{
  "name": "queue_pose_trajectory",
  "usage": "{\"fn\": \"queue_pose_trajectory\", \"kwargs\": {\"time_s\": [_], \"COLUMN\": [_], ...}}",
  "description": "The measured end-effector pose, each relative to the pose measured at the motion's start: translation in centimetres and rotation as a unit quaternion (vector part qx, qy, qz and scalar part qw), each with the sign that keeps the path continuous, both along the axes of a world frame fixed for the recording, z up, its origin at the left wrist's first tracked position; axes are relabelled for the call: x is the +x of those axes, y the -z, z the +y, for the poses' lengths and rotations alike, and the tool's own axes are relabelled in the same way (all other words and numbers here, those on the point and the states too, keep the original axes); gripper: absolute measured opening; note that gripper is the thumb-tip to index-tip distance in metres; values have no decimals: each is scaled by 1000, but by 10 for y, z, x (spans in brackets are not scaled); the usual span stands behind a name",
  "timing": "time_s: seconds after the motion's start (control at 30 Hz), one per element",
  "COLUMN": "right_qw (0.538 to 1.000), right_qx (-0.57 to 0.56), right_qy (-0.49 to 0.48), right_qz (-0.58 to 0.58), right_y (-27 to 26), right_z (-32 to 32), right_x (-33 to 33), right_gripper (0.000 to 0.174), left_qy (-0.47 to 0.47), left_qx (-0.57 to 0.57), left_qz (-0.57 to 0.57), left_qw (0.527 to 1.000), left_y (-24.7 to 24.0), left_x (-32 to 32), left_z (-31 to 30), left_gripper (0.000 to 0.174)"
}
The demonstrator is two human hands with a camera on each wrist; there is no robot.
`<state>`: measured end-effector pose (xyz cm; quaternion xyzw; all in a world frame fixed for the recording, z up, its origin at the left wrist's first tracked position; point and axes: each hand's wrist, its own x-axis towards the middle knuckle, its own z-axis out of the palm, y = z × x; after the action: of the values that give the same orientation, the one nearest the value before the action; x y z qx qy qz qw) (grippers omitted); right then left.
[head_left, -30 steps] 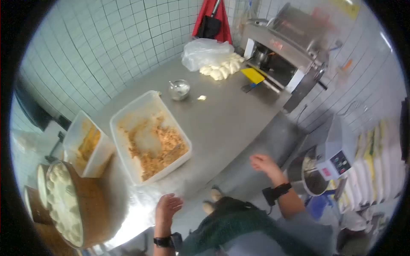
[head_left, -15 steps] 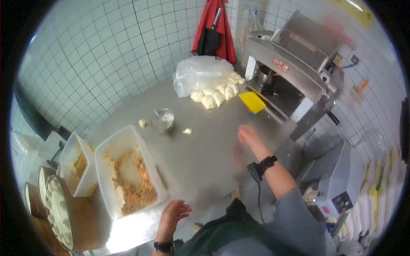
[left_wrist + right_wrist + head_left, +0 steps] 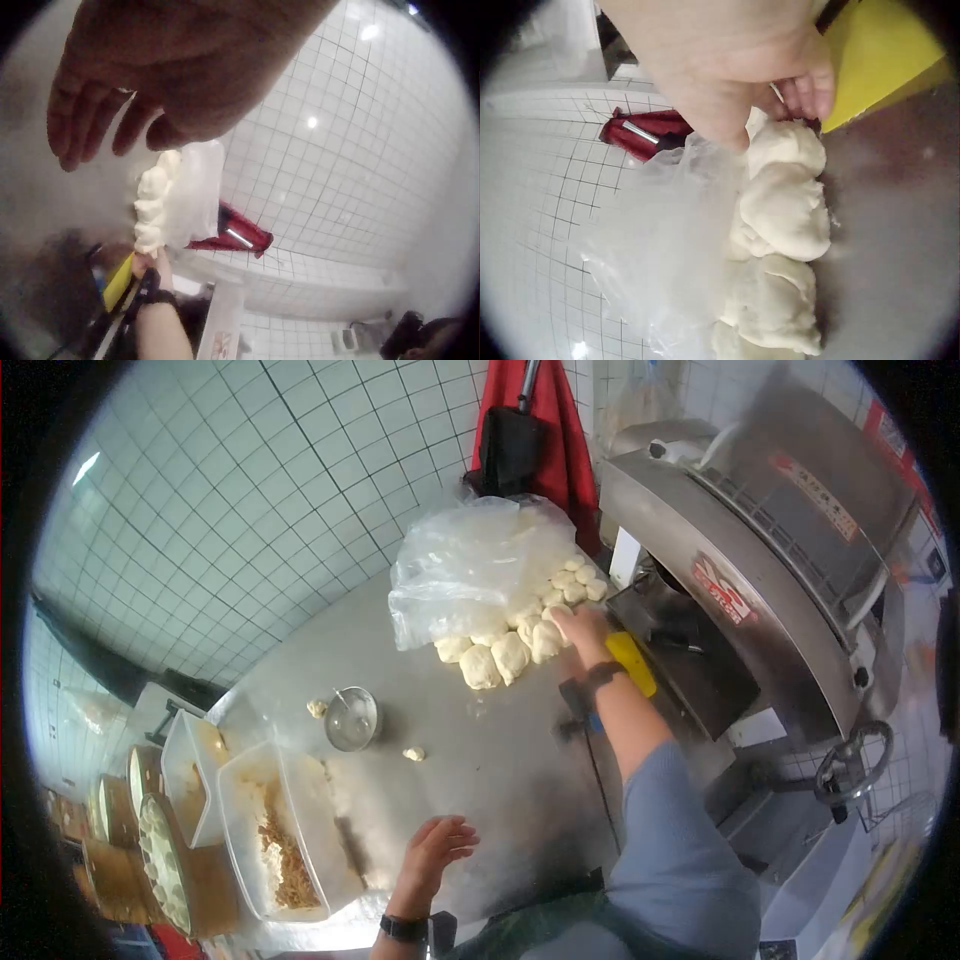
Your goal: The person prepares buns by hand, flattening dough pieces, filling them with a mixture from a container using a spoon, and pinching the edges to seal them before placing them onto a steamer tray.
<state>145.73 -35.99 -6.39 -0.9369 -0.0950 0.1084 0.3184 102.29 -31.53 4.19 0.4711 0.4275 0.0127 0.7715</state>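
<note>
My right hand [image 3: 582, 628] reaches to the right end of a row of pale dough pieces [image 3: 510, 657] on the metal table. In the right wrist view its thumb and curled fingers grip the end dough piece [image 3: 786, 144], partly hiding it. Beside those fingers is a yellow scraper [image 3: 885, 56]. A clear plastic bag [image 3: 465, 570] lies against the back of the dough row and over part of it. My left hand [image 3: 437, 852] hovers above the front of the table, fingers loosely bent and holding nothing; the left wrist view shows it large and dark.
A small metal bowl [image 3: 352, 720] stands mid-table between small dough scraps [image 3: 414, 754]. At the left are two plastic tubs, one with a brown filling [image 3: 285, 865], and round steamers [image 3: 165, 865] of buns. A steel roller machine [image 3: 740, 560] borders the right side.
My right hand has moved forward from the table's front edge to the dough row and taken hold of a piece. The view has moved closer to the machine. The left hand stays empty.
</note>
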Motion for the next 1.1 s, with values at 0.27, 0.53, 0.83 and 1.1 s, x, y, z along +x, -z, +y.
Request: {"fn": "queue_pose_trajectory", "kwargs": {"time_s": [0.27,0.53,0.83,1.1], "right_qw": [885,799,882,872], "right_qx": [447,595,350,204], "right_qy": [88,24,-314,-431], "right_qz": [100,80,23,106], "right_y": [29,-74,-41,2], "right_z": [-27,-70,-41,-37], "right_x": [-3,-72,-249,-308], "right_gripper": [45,45,27,41], "left_qy": [53,27,-107,-164], "left_qx": [-31,-71,-21,91], "left_qz": [-14,-91,-110,75], "left_qw": [998,993,988,979], "left_y": [25,16,22,68], "left_x": [61,105,53,-21], "left_z": [-1,-6,-4,-11], "left_gripper": [37,42,35,40]}}
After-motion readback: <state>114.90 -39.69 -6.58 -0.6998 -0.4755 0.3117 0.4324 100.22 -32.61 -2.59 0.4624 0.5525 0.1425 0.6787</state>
